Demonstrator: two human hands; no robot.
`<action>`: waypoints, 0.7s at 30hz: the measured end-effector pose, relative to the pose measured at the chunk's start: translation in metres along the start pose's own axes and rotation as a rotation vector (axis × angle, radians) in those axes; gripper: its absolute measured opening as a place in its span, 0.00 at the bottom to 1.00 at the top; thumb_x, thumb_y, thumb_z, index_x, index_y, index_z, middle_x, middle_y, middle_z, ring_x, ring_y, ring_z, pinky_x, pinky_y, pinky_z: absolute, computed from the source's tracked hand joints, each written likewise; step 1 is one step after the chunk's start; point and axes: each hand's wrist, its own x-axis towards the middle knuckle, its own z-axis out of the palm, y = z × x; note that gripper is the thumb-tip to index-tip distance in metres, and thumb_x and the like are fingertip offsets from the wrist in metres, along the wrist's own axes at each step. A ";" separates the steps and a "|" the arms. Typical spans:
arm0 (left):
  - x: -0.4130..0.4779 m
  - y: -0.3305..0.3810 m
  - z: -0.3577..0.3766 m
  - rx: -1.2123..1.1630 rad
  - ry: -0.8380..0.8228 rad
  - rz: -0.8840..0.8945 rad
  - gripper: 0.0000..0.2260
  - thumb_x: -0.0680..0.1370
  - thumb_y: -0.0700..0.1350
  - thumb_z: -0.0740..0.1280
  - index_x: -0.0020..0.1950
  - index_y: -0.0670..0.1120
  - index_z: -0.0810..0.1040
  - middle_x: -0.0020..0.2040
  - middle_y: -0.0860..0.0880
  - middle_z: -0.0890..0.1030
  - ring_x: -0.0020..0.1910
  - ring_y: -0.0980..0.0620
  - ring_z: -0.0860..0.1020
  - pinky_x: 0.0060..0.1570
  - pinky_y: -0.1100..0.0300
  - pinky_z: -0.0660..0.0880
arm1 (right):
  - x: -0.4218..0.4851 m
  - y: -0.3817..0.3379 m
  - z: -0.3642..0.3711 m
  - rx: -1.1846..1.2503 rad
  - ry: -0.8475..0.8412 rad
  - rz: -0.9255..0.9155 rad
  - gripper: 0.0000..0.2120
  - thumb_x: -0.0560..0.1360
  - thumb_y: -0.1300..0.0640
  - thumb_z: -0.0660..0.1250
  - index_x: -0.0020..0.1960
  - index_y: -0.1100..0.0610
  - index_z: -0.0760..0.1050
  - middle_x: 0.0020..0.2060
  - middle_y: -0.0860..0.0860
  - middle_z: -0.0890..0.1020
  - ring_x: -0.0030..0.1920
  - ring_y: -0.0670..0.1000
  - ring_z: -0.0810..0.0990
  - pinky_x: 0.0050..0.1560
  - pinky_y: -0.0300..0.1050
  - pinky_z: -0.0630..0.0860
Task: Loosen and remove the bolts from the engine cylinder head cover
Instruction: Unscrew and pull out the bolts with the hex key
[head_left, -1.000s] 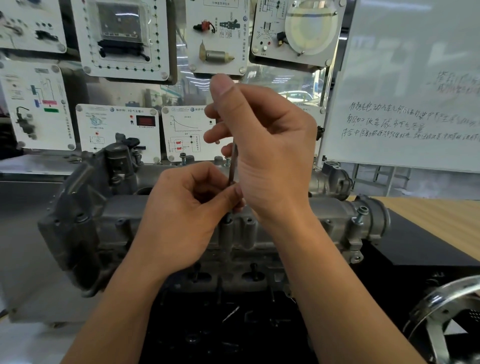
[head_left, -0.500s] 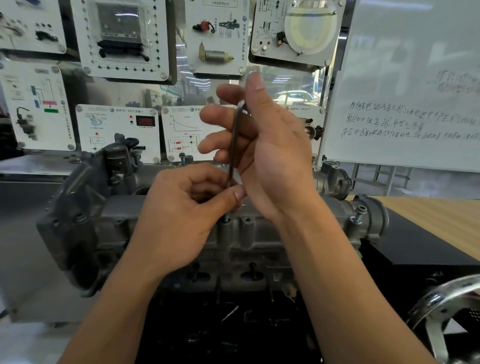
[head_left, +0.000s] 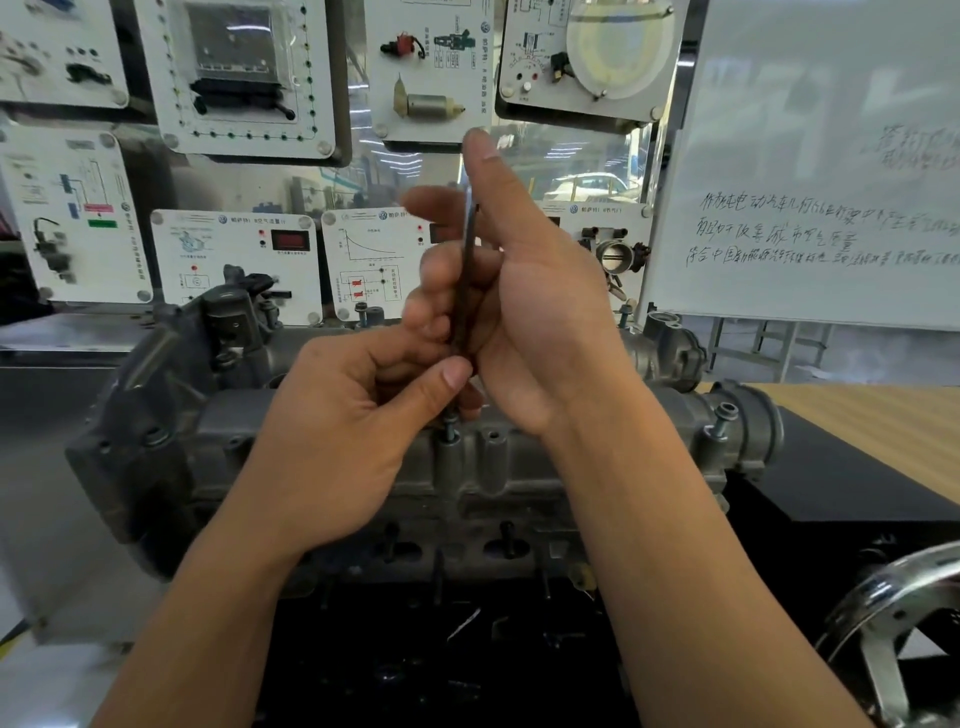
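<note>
- Room: to the right of my right grip (head_left: 524, 312) there is open air as far as the whiteboard (head_left: 831, 156), well apart. The wall panels (head_left: 234, 73) stand behind both grips.
- Edges: the cylinder head cover (head_left: 498, 462) lies below the grips, long axis left to right. Its near edge runs under my wrists; its right end sits past my right forearm, beside the wooden counter (head_left: 883, 431).
- The hex key (head_left: 466, 270) stands near upright, top leaning slightly right, lower end down at the bolt (head_left: 449, 427).
- That bolt is just under the thumb of my left grip (head_left: 353, 431), upright, threads showing above its boss.
- My left grip pinches the key's lower end between thumb and fingers.
- My right grip has its fingers curled round the key's upper shaft, thumb straight up.
- A second bolt (head_left: 723, 421) stands raised to the right of my right forearm.
</note>
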 end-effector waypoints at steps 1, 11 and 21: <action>0.000 -0.001 0.001 -0.001 0.002 -0.006 0.06 0.76 0.47 0.69 0.47 0.47 0.85 0.41 0.48 0.87 0.43 0.50 0.86 0.48 0.56 0.83 | -0.001 0.000 0.001 -0.041 0.050 -0.055 0.15 0.80 0.46 0.67 0.46 0.58 0.79 0.27 0.52 0.81 0.24 0.49 0.78 0.26 0.38 0.74; 0.002 -0.001 0.001 -0.079 0.010 -0.046 0.09 0.74 0.49 0.71 0.45 0.42 0.81 0.40 0.45 0.86 0.42 0.44 0.85 0.48 0.47 0.82 | -0.004 0.008 0.010 -0.118 0.056 -0.214 0.09 0.82 0.58 0.63 0.45 0.57 0.77 0.32 0.49 0.80 0.30 0.47 0.80 0.26 0.38 0.70; -0.001 0.002 -0.001 -0.111 -0.022 -0.020 0.04 0.77 0.48 0.67 0.47 0.53 0.82 0.40 0.48 0.87 0.42 0.51 0.85 0.44 0.64 0.79 | 0.000 -0.002 -0.004 0.050 -0.107 -0.035 0.14 0.84 0.55 0.55 0.43 0.56 0.73 0.34 0.49 0.75 0.42 0.48 0.79 0.43 0.43 0.67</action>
